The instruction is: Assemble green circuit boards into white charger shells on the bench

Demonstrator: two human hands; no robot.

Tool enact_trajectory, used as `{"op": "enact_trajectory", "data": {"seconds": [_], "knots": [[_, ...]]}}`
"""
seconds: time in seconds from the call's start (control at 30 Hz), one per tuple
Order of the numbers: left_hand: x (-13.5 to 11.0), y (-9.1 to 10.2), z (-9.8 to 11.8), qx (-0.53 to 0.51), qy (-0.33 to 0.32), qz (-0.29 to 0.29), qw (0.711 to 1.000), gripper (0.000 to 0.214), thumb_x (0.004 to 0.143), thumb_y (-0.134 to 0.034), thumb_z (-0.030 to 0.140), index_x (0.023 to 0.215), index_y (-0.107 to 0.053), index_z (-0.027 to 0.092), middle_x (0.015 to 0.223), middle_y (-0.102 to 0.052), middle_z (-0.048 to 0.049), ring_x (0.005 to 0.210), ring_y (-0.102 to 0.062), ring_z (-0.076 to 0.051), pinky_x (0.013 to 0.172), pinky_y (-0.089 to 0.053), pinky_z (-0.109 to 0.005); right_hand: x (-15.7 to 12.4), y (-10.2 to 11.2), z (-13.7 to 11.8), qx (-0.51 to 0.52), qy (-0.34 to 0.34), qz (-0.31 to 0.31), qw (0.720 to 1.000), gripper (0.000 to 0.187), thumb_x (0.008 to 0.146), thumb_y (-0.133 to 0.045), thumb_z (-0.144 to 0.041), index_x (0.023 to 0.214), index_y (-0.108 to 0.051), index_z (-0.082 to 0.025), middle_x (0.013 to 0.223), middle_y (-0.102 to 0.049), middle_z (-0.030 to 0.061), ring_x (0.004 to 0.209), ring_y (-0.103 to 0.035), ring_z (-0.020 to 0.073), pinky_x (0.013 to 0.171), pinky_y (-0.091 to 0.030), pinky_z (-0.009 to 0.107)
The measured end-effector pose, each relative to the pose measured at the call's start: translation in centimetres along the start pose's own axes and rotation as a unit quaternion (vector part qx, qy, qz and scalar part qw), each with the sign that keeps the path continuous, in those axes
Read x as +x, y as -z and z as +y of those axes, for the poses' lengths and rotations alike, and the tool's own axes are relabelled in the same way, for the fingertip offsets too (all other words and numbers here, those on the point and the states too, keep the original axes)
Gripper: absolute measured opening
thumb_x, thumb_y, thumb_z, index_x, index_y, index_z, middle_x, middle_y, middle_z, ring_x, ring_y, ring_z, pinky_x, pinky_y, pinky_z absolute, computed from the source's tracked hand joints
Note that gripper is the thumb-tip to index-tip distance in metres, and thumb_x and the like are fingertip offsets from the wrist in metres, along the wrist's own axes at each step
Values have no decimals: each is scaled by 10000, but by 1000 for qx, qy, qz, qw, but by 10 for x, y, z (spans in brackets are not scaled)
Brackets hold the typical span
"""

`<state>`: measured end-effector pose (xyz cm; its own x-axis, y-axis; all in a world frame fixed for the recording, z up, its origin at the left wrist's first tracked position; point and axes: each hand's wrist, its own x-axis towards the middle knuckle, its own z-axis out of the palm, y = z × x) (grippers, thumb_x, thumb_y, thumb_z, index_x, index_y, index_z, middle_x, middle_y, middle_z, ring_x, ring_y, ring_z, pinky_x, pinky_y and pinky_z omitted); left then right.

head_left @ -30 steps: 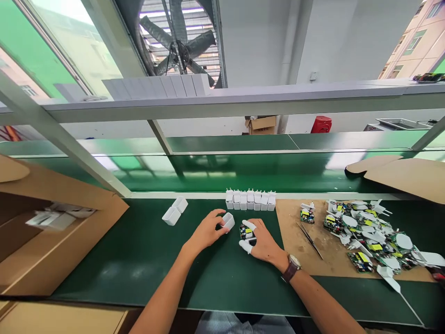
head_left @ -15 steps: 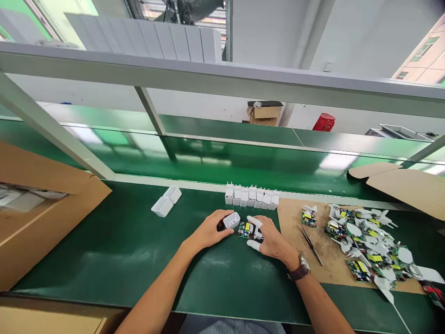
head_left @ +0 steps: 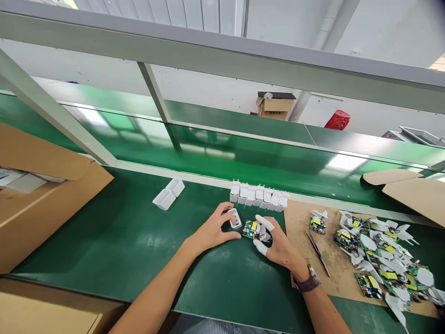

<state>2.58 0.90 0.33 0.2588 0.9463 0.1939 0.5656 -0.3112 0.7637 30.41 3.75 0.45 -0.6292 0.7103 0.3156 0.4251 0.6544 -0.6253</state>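
Observation:
My left hand is closed around a small white plastic housing, its open side turned toward the right. My right hand, with white finger cots on thumb and forefinger, pinches a green circuit board with a yellow part, held right beside the housing's opening. Both hands rest on the green mat. Just behind them stands a row of white housings with prongs up.
Two empty white shells lie to the left. A cardboard sheet on the right carries tweezers and a heap of circuit boards and white caps. An open carton sits far left; a conveyor belt runs behind.
The circuit board has come closer to the housing, and the housing has turned its opening toward it. The view has tilted downward and shifted a little.

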Motion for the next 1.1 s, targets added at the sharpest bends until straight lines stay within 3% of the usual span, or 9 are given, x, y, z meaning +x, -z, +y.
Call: {"op": "enact_trajectory", "data": {"seconds": [0.03, 0.1, 0.17, 0.23, 0.33, 0.5, 0.6, 1.1], "knots": [[0, -1, 1, -4, 0, 8, 1000, 305, 818, -812, 414, 999, -660, 222, 1410, -516, -120, 1311, -555, -311, 1105, -507, -474, 0, 1, -1, 11, -7, 8, 1000, 745, 887, -636, -156, 1558, -336, -280, 1311, -577, 127, 1186, -609, 288, 957, -602, 479], [1, -3, 2, -11, 5, 16, 1000, 423, 831, -802, 375, 1188, -621, 238, 1364, -559, -117, 1244, -599, -286, 1077, -523, -462, 0, 2, -2, 30, -12, 30, 999, 729, 904, -622, -184, 1566, -328, -273, 1332, -563, 135, 1173, -619, 283, 951, -608, 466], [1, -5, 4, -15, 21, 12, 1000, 705, 830, -801, 344, 1443, -461, 265, 1403, -563, -121, 1249, -607, -288, 1080, -520, -467, 1, 3, -4, 47, -4, 54, 997, 718, 909, -618, -193, 1563, -333, -268, 1340, -556, 135, 1154, -630, 272, 955, -608, 453], [0, -10, 3, -14, 38, 7, 999, 857, 840, -787, 329, 1555, -316, 281, 1457, -548, -126, 1284, -596, -300, 1099, -506, -482, 3, 3, -6, 61, 6, 78, 995, 702, 910, -614, -182, 1554, -347, -268, 1335, -554, 133, 1130, -641, 258, 925, -623, 421], [-1, -17, 1, -21, 35, 15, 999, 847, 876, -733, 289, 1582, -264, 290, 1459, -560, -114, 1279, -606, -289, 1107, -501, -482, 4, 3, -12, 66, 16, 108, 992, 677, 923, -594, -159, 1546, -359, -279, 1341, -540, 133, 1139, -640, 250, 897, -635, 390], [-3, -26, 2, -8, -56, 57, 997, 825, 920, -638, 190, 1606, -198, 320, 1456, -556, -117, 1308, -567, -276, 1114, -487, -494, 3, 0, -18, 39, 37, 125, 991, 683, 938, -617, -170, 1554, -348, -289, 1355, -539, 140, 1223, -605, 278, 1009, -585, 462], [-4, -28, 7, 11, -88, 69, 994, 827, 928, -612, 156, 1612, -180, 331, 1465, -554, -120, 1350, -520, -287, 1121, -475, -516, 1, -4, -18, 41, 46, 122, 991, 702, 929, -648, -192, 1555, -347, -292, 1326, -574, 130, 1193, -621, 279, 999, -586, 469], [-5, -30, 10, 40, -103, 55, 992, 818, 932, -582, 99, 1616, -186, 310, 1503, -530, -121, 1386, -463, -289, 1159, -430, -552, 4, -2, -28, -16, 111, 118, 987, 713, 927, -642, -168, 1557, -324, -266, 1268, -624, 144, 1134, -617, 304, 942, -578, 504]]}}
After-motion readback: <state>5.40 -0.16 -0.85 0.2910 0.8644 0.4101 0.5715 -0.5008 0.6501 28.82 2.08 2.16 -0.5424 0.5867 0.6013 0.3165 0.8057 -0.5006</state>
